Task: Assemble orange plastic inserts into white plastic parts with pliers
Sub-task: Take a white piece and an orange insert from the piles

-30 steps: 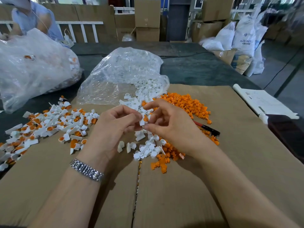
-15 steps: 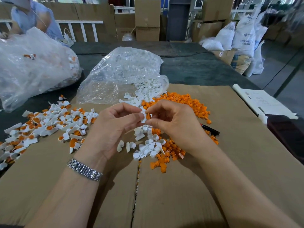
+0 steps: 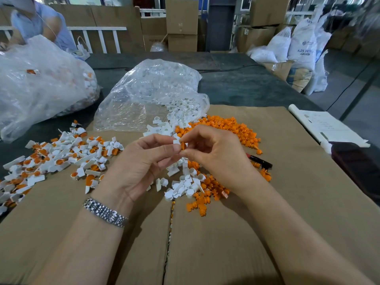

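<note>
Left hand (image 3: 141, 165) pinches white part (image 3: 176, 141), right hand (image 3: 218, 159) orange insert (image 3: 183, 145), hiding pliers (image 3: 259, 161).

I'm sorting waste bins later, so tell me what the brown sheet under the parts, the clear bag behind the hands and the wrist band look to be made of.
Brown sheet: corrugated cardboard, matte, judging by its ridges and centre seam.
Clear bag: thin plastic film, glossy and crinkled, see-through.
Wrist band: probably metal, with shiny silvery links.

cardboard sheet (image 3: 287, 202), rolled paper (image 3: 324, 128), stacked boxes (image 3: 182, 23), white sacks (image 3: 302, 44)
</note>
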